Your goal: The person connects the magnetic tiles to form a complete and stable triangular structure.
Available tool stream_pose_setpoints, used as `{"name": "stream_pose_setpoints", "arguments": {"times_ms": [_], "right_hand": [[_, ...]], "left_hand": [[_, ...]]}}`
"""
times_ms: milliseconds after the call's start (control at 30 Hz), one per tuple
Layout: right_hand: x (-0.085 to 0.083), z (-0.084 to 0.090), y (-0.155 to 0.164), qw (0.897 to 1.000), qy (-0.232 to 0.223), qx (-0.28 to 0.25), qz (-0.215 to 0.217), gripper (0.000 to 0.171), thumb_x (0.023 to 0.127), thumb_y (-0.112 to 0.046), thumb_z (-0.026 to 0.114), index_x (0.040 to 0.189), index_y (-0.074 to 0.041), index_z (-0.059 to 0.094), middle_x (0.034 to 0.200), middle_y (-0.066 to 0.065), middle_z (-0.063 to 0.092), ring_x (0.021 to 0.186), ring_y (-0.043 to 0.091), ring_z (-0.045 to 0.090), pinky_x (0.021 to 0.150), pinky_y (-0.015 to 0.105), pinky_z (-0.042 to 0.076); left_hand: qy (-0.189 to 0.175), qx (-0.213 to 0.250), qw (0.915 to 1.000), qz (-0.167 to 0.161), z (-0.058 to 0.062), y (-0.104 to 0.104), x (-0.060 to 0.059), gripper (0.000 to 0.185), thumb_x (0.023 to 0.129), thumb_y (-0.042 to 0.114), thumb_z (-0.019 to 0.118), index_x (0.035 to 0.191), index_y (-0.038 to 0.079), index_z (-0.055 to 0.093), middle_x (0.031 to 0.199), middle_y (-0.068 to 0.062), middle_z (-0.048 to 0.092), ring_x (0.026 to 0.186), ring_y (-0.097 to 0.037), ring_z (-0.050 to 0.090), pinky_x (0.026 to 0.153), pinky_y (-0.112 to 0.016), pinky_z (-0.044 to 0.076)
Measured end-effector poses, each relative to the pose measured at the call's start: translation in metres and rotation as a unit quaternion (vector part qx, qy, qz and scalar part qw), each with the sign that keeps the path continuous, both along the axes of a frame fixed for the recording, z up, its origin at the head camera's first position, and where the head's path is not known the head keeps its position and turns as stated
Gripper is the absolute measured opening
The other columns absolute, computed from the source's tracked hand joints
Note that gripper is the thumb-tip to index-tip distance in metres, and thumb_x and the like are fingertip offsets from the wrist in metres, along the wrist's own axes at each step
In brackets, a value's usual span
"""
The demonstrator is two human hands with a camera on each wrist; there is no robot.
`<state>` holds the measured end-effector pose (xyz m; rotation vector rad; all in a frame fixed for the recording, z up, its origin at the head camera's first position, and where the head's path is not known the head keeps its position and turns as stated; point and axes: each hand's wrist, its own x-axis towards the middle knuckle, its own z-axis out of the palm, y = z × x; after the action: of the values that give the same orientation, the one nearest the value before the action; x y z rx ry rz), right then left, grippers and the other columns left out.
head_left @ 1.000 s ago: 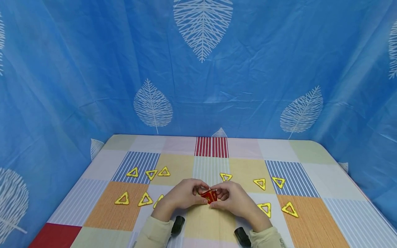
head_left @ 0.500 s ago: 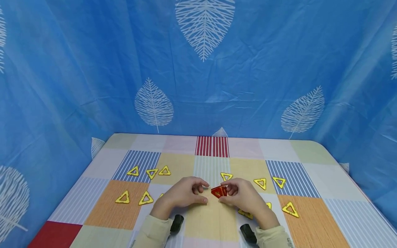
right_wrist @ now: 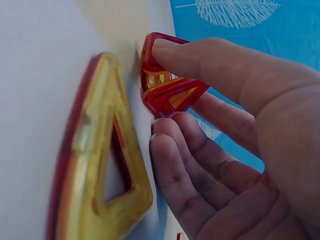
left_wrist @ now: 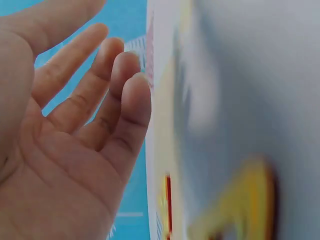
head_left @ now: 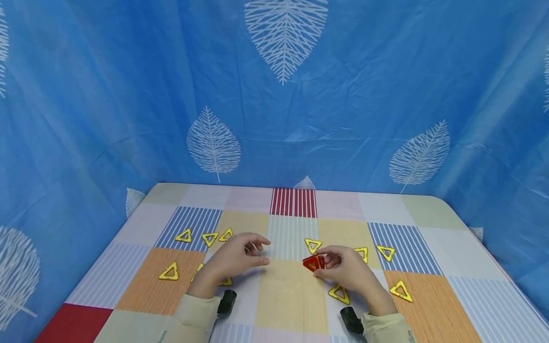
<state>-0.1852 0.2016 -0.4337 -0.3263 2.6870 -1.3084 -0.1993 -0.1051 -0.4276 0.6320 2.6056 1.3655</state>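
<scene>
My right hand point(head_left: 345, 269) pinches a small red piece point(head_left: 313, 263) made of joined triangular magnetic tiles, held low over the table. In the right wrist view the thumb lies across the see-through red piece point(right_wrist: 159, 104) with orange showing inside, and the other fingers are below and behind it. A yellow triangular tile point(right_wrist: 95, 150) with a red underside lies close beside that hand. My left hand point(head_left: 231, 259) hovers apart with loosely extended fingers and an empty palm. Below it is a blurred yellow tile point(left_wrist: 255, 200), partly covered by the wrist in the head view.
Several yellow triangular tiles with open centres lie spread out, such as one tile point(head_left: 168, 278) at the left and another tile point(head_left: 402, 296) at the right. The table wears a patchwork cloth point(head_left: 291, 305). A blue leaf-print curtain point(head_left: 343, 95) hangs around its back and sides.
My left hand has let go of the red piece and moved left. My right hand has carried the piece to the right, away from where both hands held it.
</scene>
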Motion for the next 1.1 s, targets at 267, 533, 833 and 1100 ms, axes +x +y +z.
{"name": "stream_pose_setpoints", "arguments": {"times_ms": [267, 533, 833, 1100], "right_hand": [[0.001, -0.002, 0.000, 1.000, -0.008, 0.003, -0.012, 0.043, 0.076, -0.015, 0.090, 0.114, -0.006, 0.073, 0.086, 0.002, 0.061, 0.078, 0.017, 0.058, 0.067, 0.030, 0.050], [0.002, -0.003, -0.004, 0.998, -0.022, 0.010, -0.053, 0.041, 0.073, -0.009, 0.090, 0.112, -0.009, 0.074, 0.086, 0.001, 0.061, 0.077, 0.018, 0.056, 0.063, 0.032, 0.049], [0.003, 0.002, -0.002, 0.997, -0.026, 0.034, -0.057, 0.042, 0.073, -0.010, 0.090, 0.112, -0.009, 0.073, 0.086, 0.001, 0.060, 0.078, 0.018, 0.056, 0.064, 0.032, 0.050], [0.002, 0.006, 0.006, 0.995, -0.031, 0.061, -0.076, 0.044, 0.073, -0.011, 0.089, 0.114, -0.009, 0.073, 0.087, 0.002, 0.061, 0.079, 0.018, 0.057, 0.067, 0.033, 0.050]], "left_hand": [[0.016, -0.005, 0.9973, 0.071, 0.001, -0.052, -0.013, 0.038, 0.088, 0.015, 0.081, 0.124, 0.010, 0.070, 0.110, -0.009, 0.065, 0.091, -0.021, 0.059, 0.076, -0.037, 0.051], [-0.030, -0.064, 0.9705, 0.230, 0.012, -0.115, -0.028, 0.047, 0.092, 0.021, 0.076, 0.136, 0.013, 0.062, 0.130, -0.016, 0.054, 0.114, -0.035, 0.049, 0.081, -0.042, 0.054], [-0.074, -0.096, 0.9702, 0.210, 0.016, -0.164, -0.034, 0.060, 0.090, 0.017, 0.076, 0.145, 0.008, 0.053, 0.140, -0.027, 0.045, 0.120, -0.045, 0.044, 0.095, -0.058, 0.045], [-0.115, -0.144, 0.9683, 0.168, 0.004, -0.177, -0.035, 0.072, 0.081, 0.024, 0.084, 0.144, 0.006, 0.054, 0.135, -0.027, 0.049, 0.114, -0.043, 0.046, 0.097, -0.059, 0.042]]}}
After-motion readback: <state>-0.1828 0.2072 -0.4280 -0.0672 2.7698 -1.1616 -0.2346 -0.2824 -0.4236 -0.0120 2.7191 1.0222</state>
